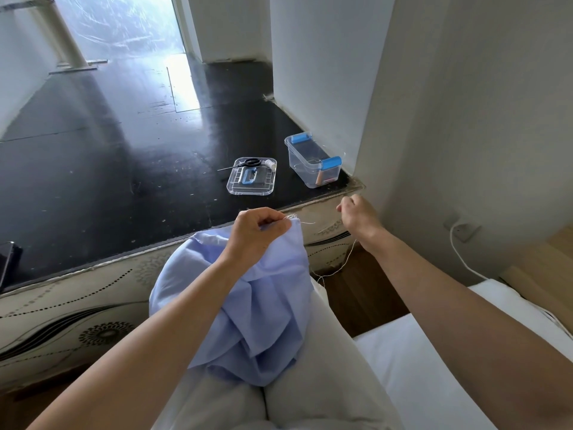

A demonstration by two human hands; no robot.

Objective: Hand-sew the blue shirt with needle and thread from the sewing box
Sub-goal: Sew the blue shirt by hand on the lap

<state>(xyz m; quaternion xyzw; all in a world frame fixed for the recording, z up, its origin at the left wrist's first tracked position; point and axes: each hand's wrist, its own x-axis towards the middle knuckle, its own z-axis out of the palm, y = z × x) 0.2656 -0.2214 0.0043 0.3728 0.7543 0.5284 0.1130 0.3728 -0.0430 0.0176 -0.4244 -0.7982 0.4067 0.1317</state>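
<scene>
Soft daylight enters through the tall glass window [124, 23] at top left; white glare streaks the glossy black surface [93, 150]; wide-angle bending curves the edges.

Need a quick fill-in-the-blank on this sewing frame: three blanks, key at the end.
1. The left hand grips the edge of the shirt, whose colour is ____.
2. The right hand pinches the white thread, which hangs ____ its wrist.
3. The scissors and spool lie on the clear lid, so the sewing box stands ____.
Missing words: blue; below; open.
</scene>
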